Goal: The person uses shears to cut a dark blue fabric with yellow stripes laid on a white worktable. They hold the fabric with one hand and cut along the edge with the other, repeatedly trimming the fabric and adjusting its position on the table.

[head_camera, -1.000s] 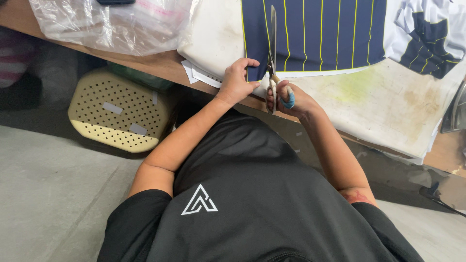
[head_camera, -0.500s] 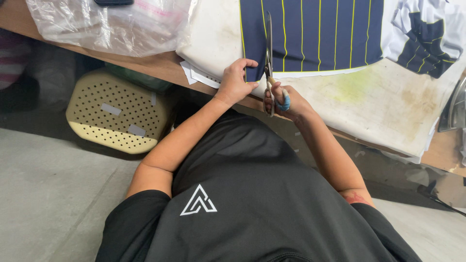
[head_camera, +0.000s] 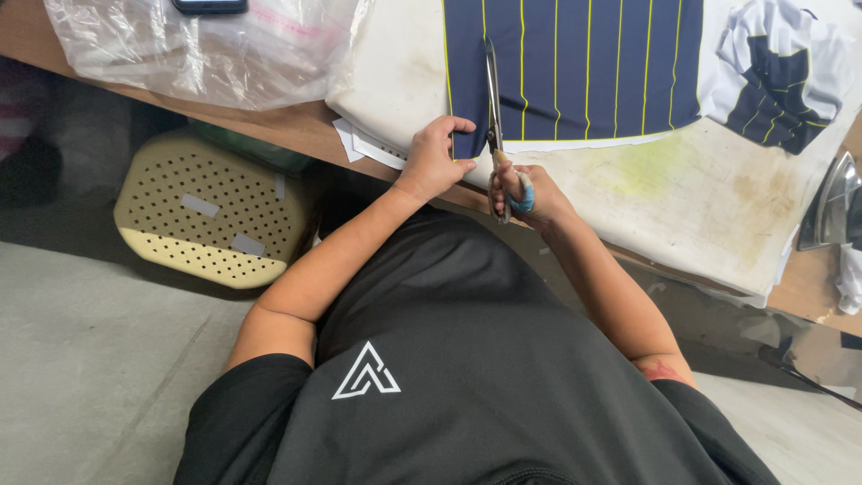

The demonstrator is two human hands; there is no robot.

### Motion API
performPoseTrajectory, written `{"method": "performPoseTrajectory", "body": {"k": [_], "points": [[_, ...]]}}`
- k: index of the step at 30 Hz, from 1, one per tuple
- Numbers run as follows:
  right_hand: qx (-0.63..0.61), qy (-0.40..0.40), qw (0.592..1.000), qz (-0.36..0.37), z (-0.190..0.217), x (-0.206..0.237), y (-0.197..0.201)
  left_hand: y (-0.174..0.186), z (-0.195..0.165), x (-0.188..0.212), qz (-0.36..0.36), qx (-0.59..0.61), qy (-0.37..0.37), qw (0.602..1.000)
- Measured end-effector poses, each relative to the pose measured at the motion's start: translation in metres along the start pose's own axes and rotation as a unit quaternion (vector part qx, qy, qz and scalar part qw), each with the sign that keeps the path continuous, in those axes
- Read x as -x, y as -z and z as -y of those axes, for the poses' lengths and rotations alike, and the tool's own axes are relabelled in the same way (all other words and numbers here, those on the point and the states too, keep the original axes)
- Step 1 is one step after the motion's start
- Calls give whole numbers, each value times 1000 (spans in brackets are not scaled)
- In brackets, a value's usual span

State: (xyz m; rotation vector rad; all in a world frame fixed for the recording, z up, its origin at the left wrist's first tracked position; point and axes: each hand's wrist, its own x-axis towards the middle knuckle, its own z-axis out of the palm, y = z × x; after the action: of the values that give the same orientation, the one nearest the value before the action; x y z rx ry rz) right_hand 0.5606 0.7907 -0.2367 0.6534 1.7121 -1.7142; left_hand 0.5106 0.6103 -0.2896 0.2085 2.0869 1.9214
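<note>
A navy cloth with thin yellow stripes lies flat on a stained white pad on the wooden table. My right hand grips large scissors by their blue-wrapped handle, and the blades point away from me along the cloth's left part. My left hand pinches the near left corner of the cloth, just left of the blades. I wear a black shirt with a white triangle mark.
A crumpled clear plastic bag with a dark phone on it lies at the table's left. Striped cloth scraps sit at the far right, beside an iron. A yellow perforated basket stands under the table.
The scissors have moved forward a little along the cloth. My left hand has kept its grip on the cloth's corner.
</note>
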Motion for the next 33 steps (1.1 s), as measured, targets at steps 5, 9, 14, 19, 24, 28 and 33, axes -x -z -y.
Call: {"method": "performPoseTrajectory", "body": {"k": [5, 9, 14, 19, 24, 28, 33], "points": [[7, -48, 998, 49, 10, -1, 13, 2, 2, 0, 9, 26, -10, 1000], [17, -76, 993, 85, 27, -7, 23, 4, 2, -1, 23, 58, 0, 998], [22, -76, 990, 116, 45, -23, 29, 5, 1, -3, 41, 95, 13, 995], [-9, -68, 986, 153, 58, -37, 28, 9, 0, -5, 60, 62, 39, 995], [-20, -72, 988, 133, 68, -46, 28, 12, 0, -7, 75, 62, 32, 995], [-21, -63, 988, 139, 66, -49, 27, 13, 1, -7, 68, 38, 7, 997], [-45, -52, 985, 160, 61, -54, 28, 15, 2, -8, 82, 24, 20, 996]]}}
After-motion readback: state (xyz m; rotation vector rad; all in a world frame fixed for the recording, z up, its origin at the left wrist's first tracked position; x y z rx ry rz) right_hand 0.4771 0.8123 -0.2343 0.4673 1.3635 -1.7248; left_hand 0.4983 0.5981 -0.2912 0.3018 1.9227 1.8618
